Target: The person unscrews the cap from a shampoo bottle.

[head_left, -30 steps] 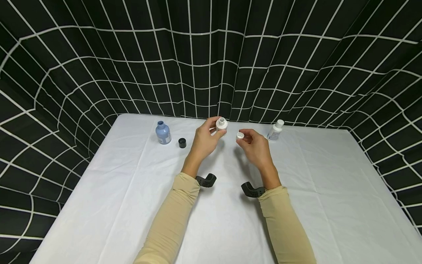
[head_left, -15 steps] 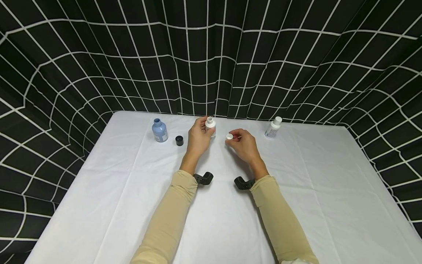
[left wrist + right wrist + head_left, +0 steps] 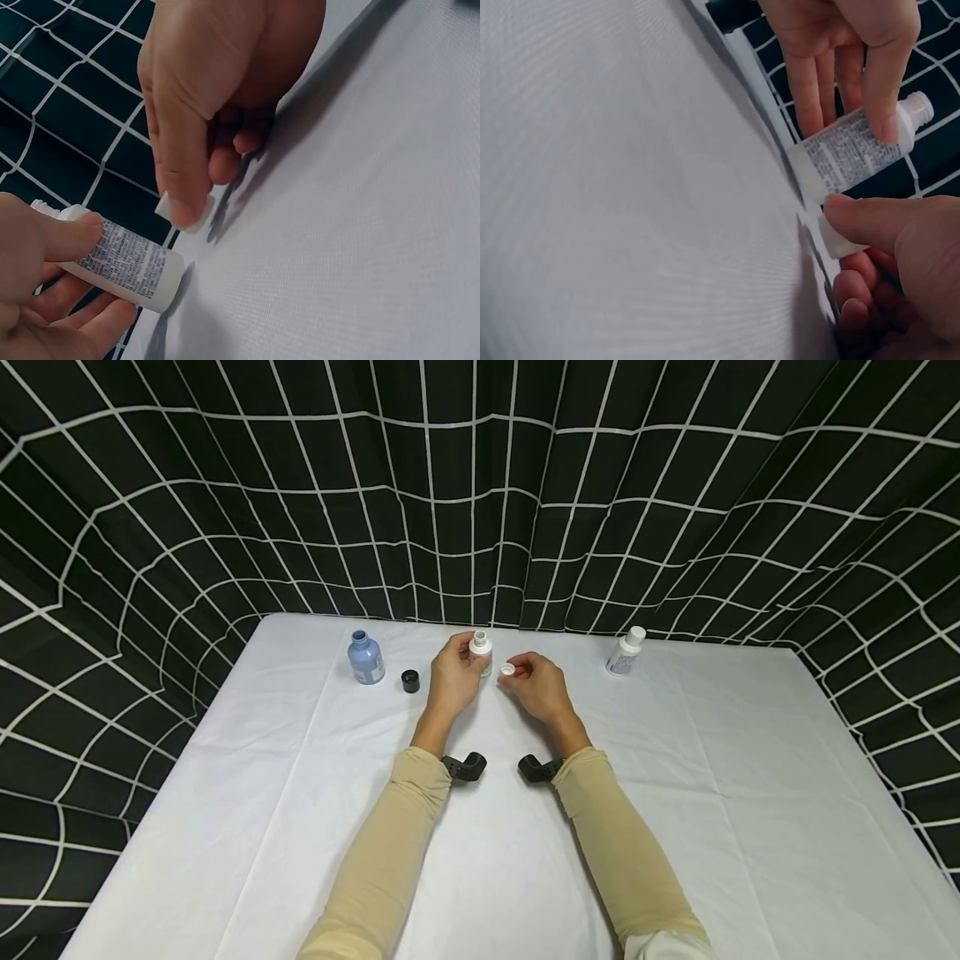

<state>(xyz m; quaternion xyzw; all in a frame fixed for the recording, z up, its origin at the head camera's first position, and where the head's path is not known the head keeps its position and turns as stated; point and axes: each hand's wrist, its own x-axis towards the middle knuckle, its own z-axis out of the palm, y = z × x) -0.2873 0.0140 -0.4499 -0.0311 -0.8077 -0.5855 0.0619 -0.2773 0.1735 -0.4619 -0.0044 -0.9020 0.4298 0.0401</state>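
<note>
My left hand (image 3: 455,675) grips a small white bottle (image 3: 481,651) with an uncapped neck, held just above the white table (image 3: 480,827). In the left wrist view the bottle (image 3: 129,263) shows a printed label under my thumb and fingers. My right hand (image 3: 534,685) pinches a small white cap (image 3: 507,670) between thumb and fingers, a short way right of the bottle's neck. The right wrist view has the cap (image 3: 838,236) just below the bottle (image 3: 855,152), apart from it.
A blue bottle (image 3: 365,657) without a cap stands at the back left, with a black cap (image 3: 410,681) beside it. A white capped bottle (image 3: 625,652) stands at the back right. A black curtain (image 3: 480,493) with a white grid rings the table.
My right hand has carried the white cap leftward, closer to the bottle's neck. The left hand and bottle have shifted slightly left and lower in the head view, partly from head motion.
</note>
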